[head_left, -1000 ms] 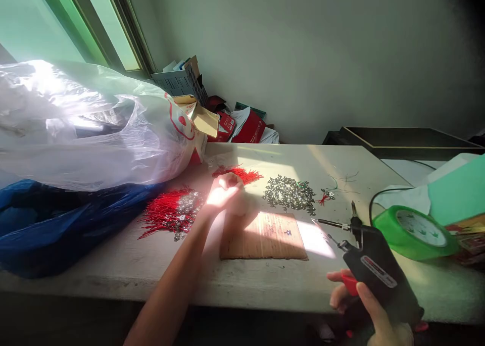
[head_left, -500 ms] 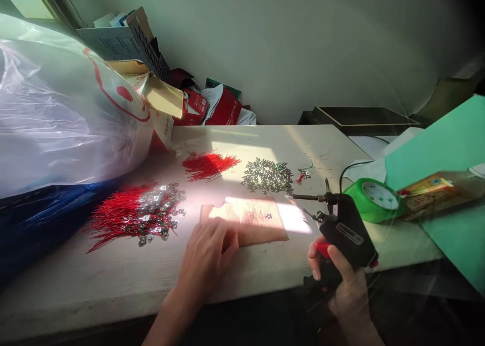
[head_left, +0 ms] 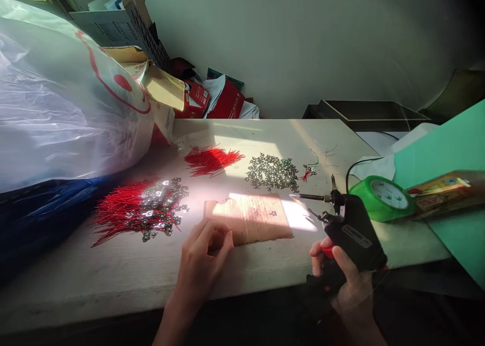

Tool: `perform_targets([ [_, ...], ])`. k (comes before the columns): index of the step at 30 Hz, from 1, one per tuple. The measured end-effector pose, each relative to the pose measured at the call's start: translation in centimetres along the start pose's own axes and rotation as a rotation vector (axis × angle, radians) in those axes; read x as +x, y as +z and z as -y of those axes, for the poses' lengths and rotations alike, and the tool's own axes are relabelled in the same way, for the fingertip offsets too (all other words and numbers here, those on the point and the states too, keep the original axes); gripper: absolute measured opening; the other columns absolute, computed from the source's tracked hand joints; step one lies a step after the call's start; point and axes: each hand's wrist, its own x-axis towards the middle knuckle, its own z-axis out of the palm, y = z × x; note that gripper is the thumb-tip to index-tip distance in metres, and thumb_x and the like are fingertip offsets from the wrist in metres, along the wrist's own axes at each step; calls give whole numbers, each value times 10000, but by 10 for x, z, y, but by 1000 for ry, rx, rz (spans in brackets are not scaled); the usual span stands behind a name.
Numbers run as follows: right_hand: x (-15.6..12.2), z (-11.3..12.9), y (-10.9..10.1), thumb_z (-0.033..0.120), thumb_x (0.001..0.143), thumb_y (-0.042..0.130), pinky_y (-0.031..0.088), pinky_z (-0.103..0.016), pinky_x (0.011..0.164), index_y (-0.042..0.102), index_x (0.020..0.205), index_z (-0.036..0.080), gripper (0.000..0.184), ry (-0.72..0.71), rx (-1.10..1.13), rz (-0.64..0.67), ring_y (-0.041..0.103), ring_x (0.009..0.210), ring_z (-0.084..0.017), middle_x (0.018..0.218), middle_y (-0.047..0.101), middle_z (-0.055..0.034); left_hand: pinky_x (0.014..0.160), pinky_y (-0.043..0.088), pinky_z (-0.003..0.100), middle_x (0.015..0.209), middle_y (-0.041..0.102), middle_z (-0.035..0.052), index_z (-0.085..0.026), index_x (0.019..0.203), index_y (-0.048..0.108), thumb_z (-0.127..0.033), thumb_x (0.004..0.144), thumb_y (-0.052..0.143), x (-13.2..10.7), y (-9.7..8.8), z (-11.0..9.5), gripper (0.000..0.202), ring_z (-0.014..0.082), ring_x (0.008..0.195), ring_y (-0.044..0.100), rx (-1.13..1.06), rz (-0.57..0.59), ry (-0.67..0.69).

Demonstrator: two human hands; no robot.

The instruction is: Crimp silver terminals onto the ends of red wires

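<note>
Having just drawn the left hand (head_left: 202, 247) back from the loose red wires (head_left: 214, 160) in the upper centre, now holding it by the near left corner of the cardboard (head_left: 261, 219), lower centre. Curving thumb and forefinger into a loop, bringing the tips close; cannot tell whether meeting, parted or pinching a wire. So working at the cardboard now, with a small metal piece (head_left: 273, 213) lying on its right part.

Clasping the soldering gun (head_left: 359, 245) in the right hand (head_left: 354, 288), lower right, curling fingers about the red trigger (head_left: 328, 252). Pointing the tip leftward, past the cardboard's right edge, apart from the metal piece.

Working below a heap of silver pieces (head_left: 271, 171) right of centre, and beside wired pieces (head_left: 157, 202) bunched at left. Crowding the gun against a green tape roll (head_left: 366, 197), trailing the black cord (head_left: 364, 160) behind. Leaving little room leftward, facing a bulging plastic bag (head_left: 76, 108).
</note>
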Motion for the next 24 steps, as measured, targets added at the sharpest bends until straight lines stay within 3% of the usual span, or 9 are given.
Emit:
perform_targets([
  [4,-5,5,5,387,914,648,444,-206,500,567,882,175,229,31,-12,-12,548,510,-72,779,632,-7,598,428,237,825,596,-29,-227,860,590,-155,953,581,1,0,0,118,103,668,500,-37,-24,45],
  [9,5,-4,-13,471,855,716,334,-212,344,546,840,182,336,63,-7,105,546,463,-110,772,625,-20,599,410,198,811,589,-42,-206,844,593,-120,936,593,3,0,0,126,79,663,483,-66,-24,50],
  [17,12,-12,-24,503,927,622,437,-224,409,600,754,149,394,60,-117,220,599,516,-146,672,638,-66,609,401,181,814,585,-46,-201,841,609,-125,937,594,1,-1,-1,123,69,665,470,-97,15,1],
  [21,13,-11,-22,446,927,646,502,-242,470,657,887,150,299,-29,-137,183,613,545,-126,867,703,-74,585,387,182,808,574,-48,-197,839,605,-123,933,596,2,0,-2,119,62,642,458,-117,-1,-1],
  [24,13,-8,-20,454,919,662,449,-225,412,686,985,143,319,-24,-164,169,603,541,-111,1011,724,-111,583,383,187,786,553,-49,-196,828,601,-123,929,603,2,0,-1,125,66,640,455,-118,-9,5],
])
